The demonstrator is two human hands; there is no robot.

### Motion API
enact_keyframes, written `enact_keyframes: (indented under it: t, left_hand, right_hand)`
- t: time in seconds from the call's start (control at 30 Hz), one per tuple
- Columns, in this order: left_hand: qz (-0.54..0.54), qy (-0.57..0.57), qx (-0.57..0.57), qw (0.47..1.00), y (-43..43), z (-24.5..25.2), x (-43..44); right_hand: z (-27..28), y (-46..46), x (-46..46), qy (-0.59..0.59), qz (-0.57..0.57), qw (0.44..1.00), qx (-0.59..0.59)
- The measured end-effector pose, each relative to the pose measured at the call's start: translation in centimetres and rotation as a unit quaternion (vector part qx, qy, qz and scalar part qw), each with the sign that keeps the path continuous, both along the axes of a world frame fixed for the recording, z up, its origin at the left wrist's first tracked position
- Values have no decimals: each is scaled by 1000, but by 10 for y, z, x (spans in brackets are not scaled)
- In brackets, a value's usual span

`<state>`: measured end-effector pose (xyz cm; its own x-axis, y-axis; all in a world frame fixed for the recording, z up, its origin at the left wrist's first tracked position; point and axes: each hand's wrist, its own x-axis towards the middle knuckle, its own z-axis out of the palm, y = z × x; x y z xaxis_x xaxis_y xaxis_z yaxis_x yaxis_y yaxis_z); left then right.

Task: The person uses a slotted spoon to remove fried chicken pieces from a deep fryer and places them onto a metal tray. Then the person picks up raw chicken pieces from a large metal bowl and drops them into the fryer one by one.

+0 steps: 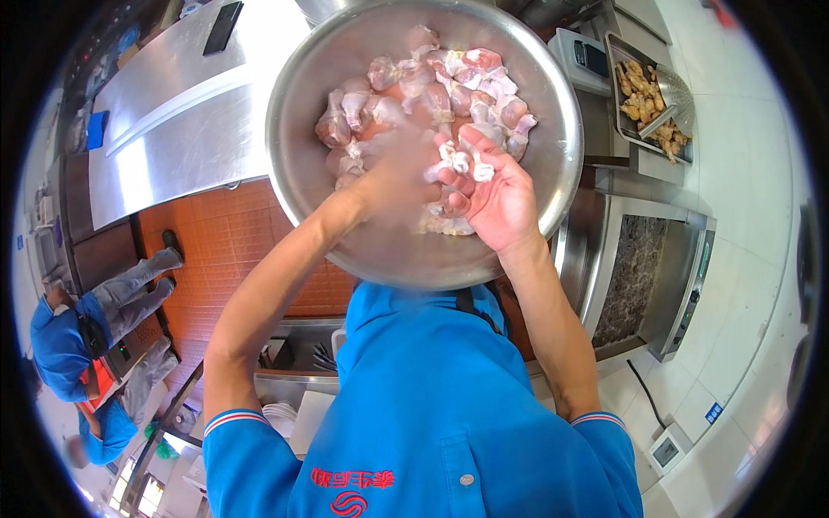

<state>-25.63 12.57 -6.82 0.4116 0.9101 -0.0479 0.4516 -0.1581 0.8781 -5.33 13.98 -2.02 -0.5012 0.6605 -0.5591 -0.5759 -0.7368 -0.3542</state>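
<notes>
A large round stainless steel bowl (363,249) lies before me with many raw chicken drumsticks (437,100) in it. Over the bowl, my right hand (499,188) is turned palm up, its fingers curled around the white knobby ends of raw drumsticks (458,160). How many it holds cannot be told. My left hand (405,171) is close beside it on the left, strongly blurred and low over the meat. Whether the left fingers grip a piece is hidden by the blur. Raw pieces lie around and below both hands.
A steel counter (175,110) at the upper left bears a black flat object (223,28). At the right are a scale (583,61), a tray (622,129) of browned chicken pieces with a perforated scoop (677,100), and a steel appliance (680,291). Two people (71,343) in blue shirts are at far left.
</notes>
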Motion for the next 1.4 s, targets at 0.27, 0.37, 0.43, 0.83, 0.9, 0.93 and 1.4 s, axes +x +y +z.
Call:
enact_keyframes:
  t: [0.27, 0.37, 0.43, 0.83, 0.9, 0.93, 1.4]
  left_hand:
    - [-97, 67, 98, 988, -7, 9, 8]
    - [-74, 125, 53, 988, -9, 17, 8]
    - [-81, 163, 119, 976, -8, 22, 8]
    - [-190, 467, 168, 847, -43, -2, 7]
    - [-201, 451, 137, 859, -41, -5, 2]
    - [-204, 458, 97, 860, -40, -3, -3]
    - [-71, 9, -99, 993, -33, 32, 1]
  right_hand:
    - [-16, -12, 4, -79, 55, 989, -115]
    - [-4, -22, 8, -80, -12, 986, -144]
    - [10, -29, 14, -122, 7, 990, -78]
    - [-4, -16, 42, -335, 81, 936, 72]
    - [0, -22, 44, -278, 86, 955, 55]
    - [3, -24, 46, -256, 111, 958, 64]
    - [27, -44, -2, -215, 172, 961, 5]
